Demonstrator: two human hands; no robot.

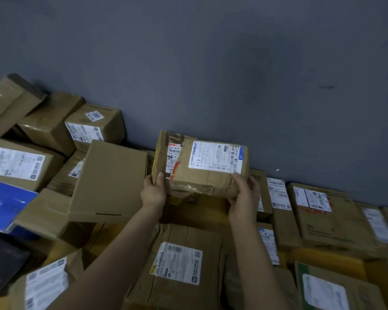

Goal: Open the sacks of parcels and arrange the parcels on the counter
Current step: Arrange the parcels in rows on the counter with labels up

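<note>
Two brown cardboard parcels are held up together near the grey wall. The front parcel [208, 175] is crumpled and carries a white label with a blue corner. The rear parcel [166, 148] stands behind it on the left and bears a red-and-white label. My left hand [154, 191] grips the rear parcel's lower left edge. My right hand [244, 198] grips the front parcel's lower right corner, thumb on the label edge. Below them a yellow counter surface [211, 209] shows between other parcels.
Labelled cardboard boxes crowd the counter on all sides: a tall stack at the left [94, 126], a plain flat box [110, 180] leaning beside my left hand, a row at the right [323, 218], a big crumpled parcel [179, 265] under my arms. A blue package [5, 204] lies far left.
</note>
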